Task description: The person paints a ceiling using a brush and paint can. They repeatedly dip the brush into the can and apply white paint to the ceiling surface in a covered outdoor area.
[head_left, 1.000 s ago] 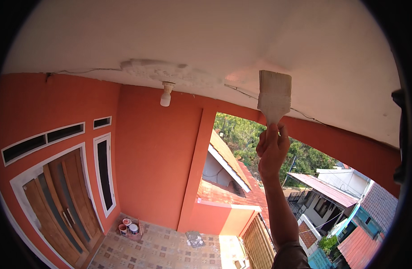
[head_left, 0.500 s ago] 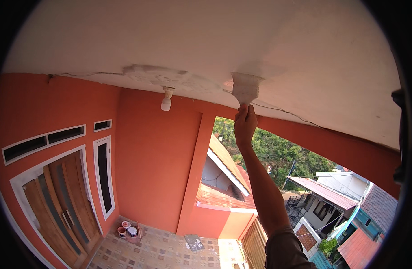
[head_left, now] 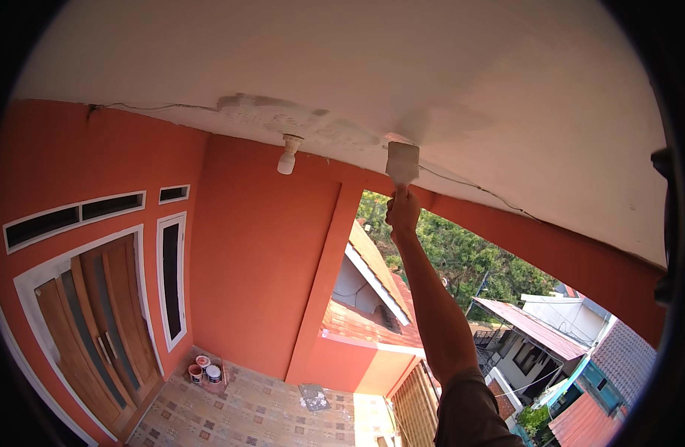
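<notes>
My right hand (head_left: 402, 212), raised on an arm from the lower right, is closed round the handle of a wide flat paintbrush (head_left: 402, 161). The brush head is at the white ceiling (head_left: 521, 89), just below a shaded, glossy smear; I cannot tell if the bristles touch it. A thin cable (head_left: 480, 190) runs along the ceiling behind the brush. To its left a white bulb in a holder (head_left: 286, 160) hangs beside a mottled grey patch (head_left: 272, 110). My left hand is out of view.
Orange walls (head_left: 260, 246) surround a wooden double door (head_left: 96, 328) at left. Several paint cans (head_left: 212, 373) stand on the tiled floor (head_left: 231, 417) by the corner. A low parapet (head_left: 357, 365) and railing (head_left: 413, 402) edge the balcony, with roofs and trees beyond.
Since a second ago my right hand and the brush have moved left. In the last half second the brush head has dropped slightly in the picture.
</notes>
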Demonstrator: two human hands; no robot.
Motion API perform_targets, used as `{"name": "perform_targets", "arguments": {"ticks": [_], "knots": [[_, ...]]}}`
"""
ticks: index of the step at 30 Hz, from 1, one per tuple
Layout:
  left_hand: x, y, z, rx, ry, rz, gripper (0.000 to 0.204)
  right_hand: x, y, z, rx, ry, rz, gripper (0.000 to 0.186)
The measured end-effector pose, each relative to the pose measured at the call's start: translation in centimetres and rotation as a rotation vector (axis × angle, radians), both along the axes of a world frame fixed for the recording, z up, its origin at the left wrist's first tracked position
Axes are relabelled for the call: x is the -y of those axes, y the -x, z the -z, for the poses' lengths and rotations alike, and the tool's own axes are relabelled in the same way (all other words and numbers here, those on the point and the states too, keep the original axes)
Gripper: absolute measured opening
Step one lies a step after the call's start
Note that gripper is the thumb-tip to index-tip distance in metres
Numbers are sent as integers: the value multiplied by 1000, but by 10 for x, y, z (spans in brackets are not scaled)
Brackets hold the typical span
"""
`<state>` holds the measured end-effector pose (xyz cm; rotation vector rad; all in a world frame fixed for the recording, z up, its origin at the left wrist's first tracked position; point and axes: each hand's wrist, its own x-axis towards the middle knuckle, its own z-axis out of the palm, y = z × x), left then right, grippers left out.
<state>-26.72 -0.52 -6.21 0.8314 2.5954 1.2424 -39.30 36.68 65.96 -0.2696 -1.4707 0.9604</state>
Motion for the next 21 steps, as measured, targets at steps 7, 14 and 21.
{"name": "perform_targets", "arguments": {"ticks": [7,14,21], "knots": [[6,-2,-24,-7,-25,-6,40,88,-62,-23,-75,-143,-140,35],[2,-4,-6,-45,-47,-8,32,129,-105,21,-263,-301,-131,33],[1,-6,8,-68,-40,8,37,60,-50,5,-179,-494,50,36]]}}
